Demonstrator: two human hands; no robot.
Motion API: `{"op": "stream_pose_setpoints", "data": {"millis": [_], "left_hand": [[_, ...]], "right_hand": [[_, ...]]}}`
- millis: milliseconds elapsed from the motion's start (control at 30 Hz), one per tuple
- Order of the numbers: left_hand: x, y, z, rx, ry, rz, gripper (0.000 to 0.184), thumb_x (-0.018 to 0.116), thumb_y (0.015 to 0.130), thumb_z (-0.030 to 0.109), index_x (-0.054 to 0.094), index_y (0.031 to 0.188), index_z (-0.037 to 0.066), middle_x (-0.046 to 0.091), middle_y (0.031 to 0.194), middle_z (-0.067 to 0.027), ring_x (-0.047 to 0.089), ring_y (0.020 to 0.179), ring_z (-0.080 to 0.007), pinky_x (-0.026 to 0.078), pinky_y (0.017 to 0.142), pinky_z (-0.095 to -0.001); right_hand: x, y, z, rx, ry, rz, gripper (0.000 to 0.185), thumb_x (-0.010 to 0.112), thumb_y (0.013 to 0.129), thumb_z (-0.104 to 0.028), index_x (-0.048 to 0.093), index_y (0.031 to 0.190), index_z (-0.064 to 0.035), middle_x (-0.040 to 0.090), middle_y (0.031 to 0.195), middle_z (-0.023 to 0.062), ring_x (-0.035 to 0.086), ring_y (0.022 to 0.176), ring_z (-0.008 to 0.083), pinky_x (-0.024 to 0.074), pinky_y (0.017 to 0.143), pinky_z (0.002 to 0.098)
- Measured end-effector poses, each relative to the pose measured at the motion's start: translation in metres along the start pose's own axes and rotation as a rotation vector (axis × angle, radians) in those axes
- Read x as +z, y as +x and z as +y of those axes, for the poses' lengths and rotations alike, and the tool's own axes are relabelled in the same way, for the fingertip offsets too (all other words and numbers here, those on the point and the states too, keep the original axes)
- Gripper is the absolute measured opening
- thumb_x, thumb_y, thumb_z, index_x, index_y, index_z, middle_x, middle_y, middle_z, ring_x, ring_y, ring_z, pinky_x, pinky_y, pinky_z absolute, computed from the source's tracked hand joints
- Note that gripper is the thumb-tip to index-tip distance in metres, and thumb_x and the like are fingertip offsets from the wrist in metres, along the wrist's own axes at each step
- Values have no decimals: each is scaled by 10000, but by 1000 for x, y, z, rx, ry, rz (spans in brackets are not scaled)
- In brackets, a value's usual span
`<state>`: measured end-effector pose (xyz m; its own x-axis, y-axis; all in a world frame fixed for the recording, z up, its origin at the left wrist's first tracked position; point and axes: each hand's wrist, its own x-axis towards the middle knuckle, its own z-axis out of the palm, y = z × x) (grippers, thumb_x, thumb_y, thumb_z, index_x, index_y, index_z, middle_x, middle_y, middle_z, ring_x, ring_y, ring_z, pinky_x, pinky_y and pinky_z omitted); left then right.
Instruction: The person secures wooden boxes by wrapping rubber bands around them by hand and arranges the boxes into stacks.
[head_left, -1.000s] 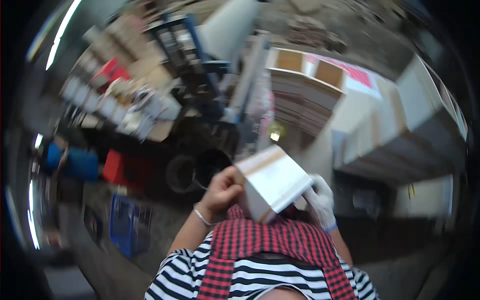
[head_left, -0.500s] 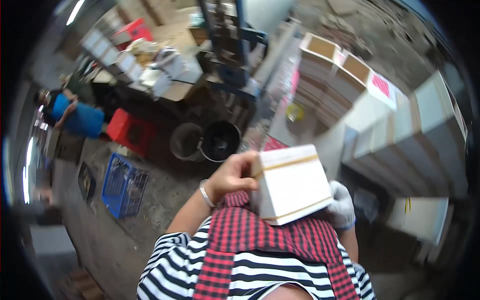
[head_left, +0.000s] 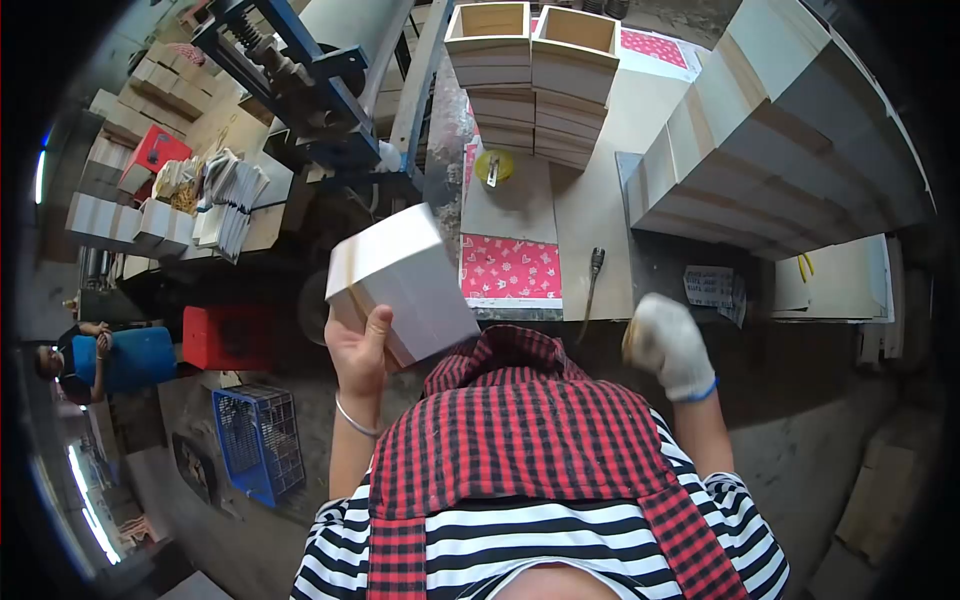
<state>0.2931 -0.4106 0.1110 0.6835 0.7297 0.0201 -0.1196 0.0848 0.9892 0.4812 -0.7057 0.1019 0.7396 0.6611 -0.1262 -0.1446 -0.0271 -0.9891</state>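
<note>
My left hand (head_left: pixel 358 350) grips a white box (head_left: pixel 405 280) with tan strips along its edges, held tilted in front of the bench, thumb on the near side. My right hand (head_left: pixel 668 348), in a white knit glove, hovers by the bench's front edge with its fingers curled; whatever may be inside them is hidden. Between the hands, a pink patterned sheet (head_left: pixel 510 268) lies on the bench. To its right rests a thin tool with a dark end (head_left: pixel 597 265). Behind the sheet sits a round yellow item (head_left: pixel 495 167) with a small metal piece on it.
Open-topped boxes (head_left: pixel 490 75) are stacked at the back of the bench, and a tall stack of pale boxes (head_left: pixel 740 150) stands right. A blue-framed machine (head_left: pixel 310 100) is at left. On the floor are a red stool (head_left: pixel 225 338) and a blue crate (head_left: pixel 257 440). Another person (head_left: pixel 85 350) is far left.
The view has swung right towards the bench. The box has moved left in my left hand and turned. My right hand, formerly against the box, is now apart from it.
</note>
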Motion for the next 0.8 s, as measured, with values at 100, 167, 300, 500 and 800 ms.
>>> {"op": "stream_pose_setpoints", "data": {"millis": [100, 167, 300, 500, 800], "left_hand": [[2, 23, -8, 30, -29, -260, 697, 747, 701, 401, 489, 1163, -53, 584, 1098, -113, 559, 994, -179, 434, 864, -293], [13, 35, -17, 14, -221, -625, 689, 754, 697, 393, 498, 1156, -53, 574, 1108, -94, 549, 983, -167, 426, 857, -289], [32, 37, -20, -26, -256, -640, 769, 754, 660, 468, 505, 1158, -62, 577, 1109, -98, 548, 998, -173, 424, 861, -290], [25, 29, -13, -180, -108, -625, 801, 720, 672, 513, 494, 1170, -73, 582, 1103, -104, 555, 1000, -181, 426, 870, -294], [25, 16, -21, -374, -242, -523, 790, 656, 710, 567, 512, 1140, -80, 586, 1095, -128, 568, 992, -190, 451, 840, -292]], "right_hand": [[-3, 51, 17, 179, 687, 79, 161, 467, 894, -172, 542, 839, -40, 495, 647, 12, 483, 588, 85, 423, 571, 227], [28, 80, 17, 59, 465, 162, 167, 486, 899, -182, 548, 926, -29, 569, 794, 38, 545, 707, 109, 460, 650, 239], [78, 85, 20, -64, 325, -30, 223, 521, 886, -174, 546, 1023, 1, 599, 978, 89, 581, 879, 147, 481, 760, 273], [83, 61, 17, 146, 562, 17, 231, 543, 897, -189, 552, 1027, 2, 597, 941, 41, 556, 843, 73, 461, 736, 199], [61, 57, 3, 187, 204, -228, 268, 543, 898, -241, 554, 1020, -3, 597, 915, 53, 563, 835, 89, 469, 730, 220]]}}
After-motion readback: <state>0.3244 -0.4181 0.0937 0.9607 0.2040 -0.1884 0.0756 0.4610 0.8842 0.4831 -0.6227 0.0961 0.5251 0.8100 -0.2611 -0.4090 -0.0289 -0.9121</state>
